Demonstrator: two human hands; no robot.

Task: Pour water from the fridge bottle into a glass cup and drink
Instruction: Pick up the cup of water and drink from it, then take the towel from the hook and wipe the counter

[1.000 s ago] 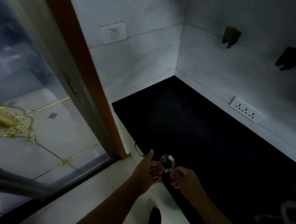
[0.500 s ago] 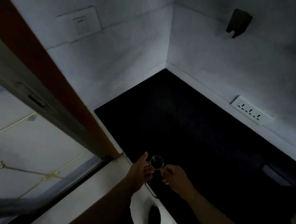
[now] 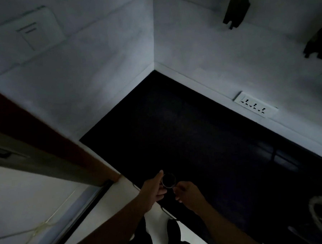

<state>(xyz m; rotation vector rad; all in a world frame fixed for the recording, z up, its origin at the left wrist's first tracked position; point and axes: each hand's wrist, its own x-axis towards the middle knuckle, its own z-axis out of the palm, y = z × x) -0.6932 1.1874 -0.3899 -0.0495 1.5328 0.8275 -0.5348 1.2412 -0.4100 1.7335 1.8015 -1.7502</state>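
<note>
Hands number two, low centre of frame: left hand wraps one glass cup; right hand loosely curled just beside it; both at the black bench near edge; bench bare toward upper-centre corner.

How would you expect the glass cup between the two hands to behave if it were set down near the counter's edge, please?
The glass cup looks rigid and clear, so probably fragile and somewhat slippery. It sits near the dark counter's front edge, so a nudge from the left hand or right hand might tip it off.
</note>
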